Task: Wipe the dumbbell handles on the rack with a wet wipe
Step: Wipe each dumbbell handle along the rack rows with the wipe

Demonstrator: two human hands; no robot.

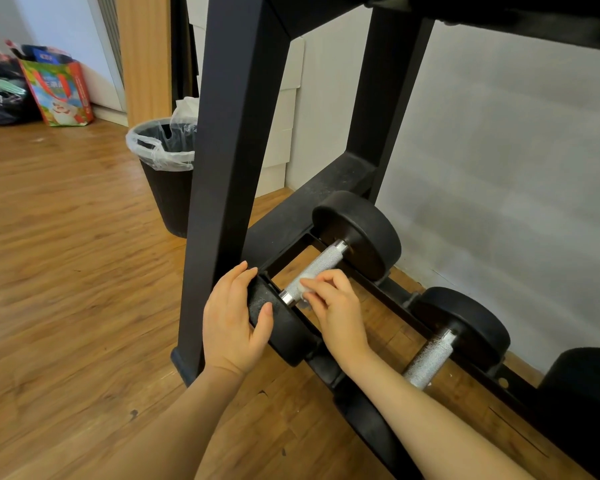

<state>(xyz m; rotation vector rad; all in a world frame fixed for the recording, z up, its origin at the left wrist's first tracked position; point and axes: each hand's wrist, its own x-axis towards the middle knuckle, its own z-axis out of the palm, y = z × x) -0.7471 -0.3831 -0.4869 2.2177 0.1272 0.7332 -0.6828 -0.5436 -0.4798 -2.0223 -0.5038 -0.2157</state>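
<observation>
Hands both on the leftmost dumbbell [329, 268] of the rack's [229, 133] bottom tier, just right of the rack's front-left upright. Left hand [234, 322] cups the dumbbell's near black head: fingers curled over its top edge, thumb pressed on the face, wrist straight, forearm coming up from the lower edge of view. Right hand [336, 308] reaches in from the right, fingers bent and pinching a small white wet wipe [305, 287] against the near end of the knurled handle [317, 268]. Wipe is mostly hidden under the fingertips; only a pale scrunched bit shows.

Handle is silver, cross-hatched knurl, smooth collars at both ends, running diagonally away from the camera to the far black head. Far half of the handle is bare.

Second dumbbell [440, 348] sits on the same tier, to the right of the first, same silver handle, right forearm crossing in front of its near end. Black bin [167, 168] with a clear liner stands on the wood floor [66, 271] behind the upright, left of the dumbbells.
</observation>
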